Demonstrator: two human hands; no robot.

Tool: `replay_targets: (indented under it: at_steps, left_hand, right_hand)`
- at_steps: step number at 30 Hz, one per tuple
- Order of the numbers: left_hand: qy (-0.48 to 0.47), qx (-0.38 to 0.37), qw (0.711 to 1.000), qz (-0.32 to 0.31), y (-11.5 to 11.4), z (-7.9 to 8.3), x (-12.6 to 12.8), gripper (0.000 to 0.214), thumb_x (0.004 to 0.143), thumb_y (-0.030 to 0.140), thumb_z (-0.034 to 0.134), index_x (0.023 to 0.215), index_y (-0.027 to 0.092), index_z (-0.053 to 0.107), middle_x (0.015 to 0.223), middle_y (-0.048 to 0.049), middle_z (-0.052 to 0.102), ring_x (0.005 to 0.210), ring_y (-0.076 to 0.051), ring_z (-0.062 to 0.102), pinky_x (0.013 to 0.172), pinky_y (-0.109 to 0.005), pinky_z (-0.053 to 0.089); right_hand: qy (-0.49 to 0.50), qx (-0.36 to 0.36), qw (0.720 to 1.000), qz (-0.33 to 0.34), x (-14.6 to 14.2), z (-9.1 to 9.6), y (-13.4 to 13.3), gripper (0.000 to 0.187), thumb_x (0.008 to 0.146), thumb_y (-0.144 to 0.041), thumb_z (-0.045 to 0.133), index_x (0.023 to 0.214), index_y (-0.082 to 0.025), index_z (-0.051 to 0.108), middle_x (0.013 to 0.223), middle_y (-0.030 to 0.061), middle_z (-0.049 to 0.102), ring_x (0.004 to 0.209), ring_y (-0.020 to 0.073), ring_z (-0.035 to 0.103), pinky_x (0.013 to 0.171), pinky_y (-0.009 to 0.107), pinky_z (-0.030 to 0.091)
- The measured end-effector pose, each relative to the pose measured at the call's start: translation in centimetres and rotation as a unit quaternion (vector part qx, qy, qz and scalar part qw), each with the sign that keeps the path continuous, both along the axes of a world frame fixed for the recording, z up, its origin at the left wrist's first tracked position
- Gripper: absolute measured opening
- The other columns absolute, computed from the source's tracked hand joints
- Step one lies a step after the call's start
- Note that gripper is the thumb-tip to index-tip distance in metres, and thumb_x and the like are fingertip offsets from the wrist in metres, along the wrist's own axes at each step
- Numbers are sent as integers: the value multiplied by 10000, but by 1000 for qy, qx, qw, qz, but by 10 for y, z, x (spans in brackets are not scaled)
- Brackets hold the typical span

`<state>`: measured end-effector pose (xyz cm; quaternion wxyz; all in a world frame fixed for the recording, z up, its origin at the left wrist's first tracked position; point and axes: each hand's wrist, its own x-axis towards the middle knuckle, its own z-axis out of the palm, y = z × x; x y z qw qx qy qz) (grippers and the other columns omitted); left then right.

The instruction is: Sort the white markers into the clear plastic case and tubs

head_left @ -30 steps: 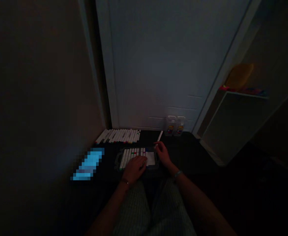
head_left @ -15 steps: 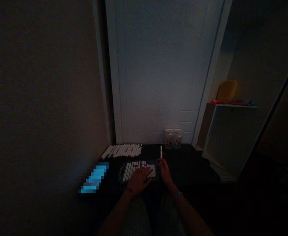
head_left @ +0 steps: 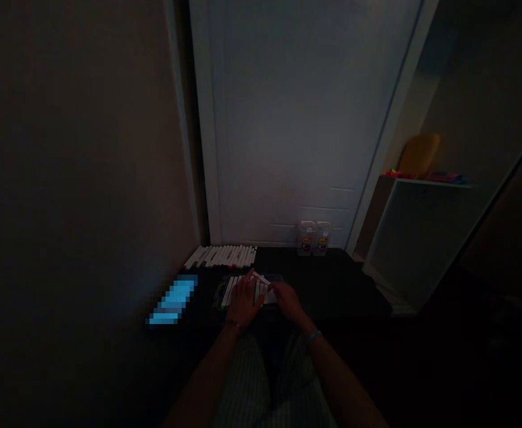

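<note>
A clear plastic case (head_left: 277, 277) lies open on the black table in front of me, with a row of white markers (head_left: 229, 288) in its left part. My left hand (head_left: 244, 302) rests palm down over these markers, its fingers stretched out. One fingertip is near the far end of a white marker (head_left: 261, 277). My right hand (head_left: 289, 302) grips this marker at its near end and holds it slanted over the case's right part. The left hand hides part of the markers underneath. Dim light hides fine details.
A row of white markers with coloured ends (head_left: 223, 257) lies at the table's (head_left: 341, 291) back left. Two clear cases with labels (head_left: 313, 239) stand at the back. A blurred-out bright blue patch (head_left: 174, 300) is at left. A cabinet (head_left: 417, 238) stands at right.
My right hand has moved left with the marker, from beside the case to over it. The marker has gone from upright in view to slanted. My left hand has shifted slightly left.
</note>
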<state>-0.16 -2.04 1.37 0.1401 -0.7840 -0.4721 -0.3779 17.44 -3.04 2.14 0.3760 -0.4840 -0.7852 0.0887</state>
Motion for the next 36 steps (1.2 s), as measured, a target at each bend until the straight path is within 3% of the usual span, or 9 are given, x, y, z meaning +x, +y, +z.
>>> replay_targets:
  at_steps: [4, 8, 13, 18, 27, 36]
  left_hand:
    - [2, -1, 1000, -11, -2, 4, 1, 444, 868, 371, 394, 1262, 170, 360, 1384, -122, 334, 1272, -271, 287, 1004, -468, 284]
    - [14, -13, 1000, -1, -1, 3, 1, 397, 878, 361, 368, 1219, 165, 425, 1273, -114, 451, 1222, -267, 339, 992, -448, 289]
    - [66, -55, 996, 7, -2, 3, 2, 313, 899, 318, 331, 1088, 168, 531, 1068, -104, 553, 1028, -254, 465, 879, -406, 358]
    - [94, -80, 992, 8, -4, 10, 3, 288, 916, 285, 301, 1016, 189, 553, 1005, -77, 565, 930, -224, 474, 807, -362, 370]
    - [86, -84, 992, -23, -4, 11, 3, 263, 920, 273, 304, 949, 181, 549, 943, -61, 573, 915, -215, 462, 797, -344, 369]
    - [73, -74, 995, -10, 1, 4, 2, 262, 913, 269, 323, 992, 166, 550, 983, -82, 578, 912, -232, 476, 774, -360, 373]
  right_hand:
    - [-8, -2, 1000, 25, 0, -1, 0, 287, 802, -97, 362, 926, -235, 581, 974, 14, 612, 944, 158, 525, 868, 285, 349]
    - [118, -34, 992, 20, 4, -5, 7, 224, 815, -161, 338, 786, -209, 555, 821, 15, 579, 817, 155, 525, 763, 255, 395]
    - [311, -62, 948, 38, 8, -11, 14, 180, 838, -278, 349, 871, -221, 517, 774, -9, 519, 671, 134, 494, 589, 213, 404]
    - [376, -103, 920, 40, 11, -13, 17, 215, 811, -366, 440, 931, -229, 552, 751, -9, 535, 602, 131, 484, 518, 212, 386]
    - [397, -104, 911, 33, 14, -12, 16, 287, 808, -437, 462, 969, -234, 586, 744, -4, 581, 652, 147, 536, 571, 233, 429]
    - [421, -106, 899, 47, 16, -11, 17, 299, 789, -442, 506, 968, -221, 599, 943, 28, 619, 863, 175, 571, 738, 266, 459]
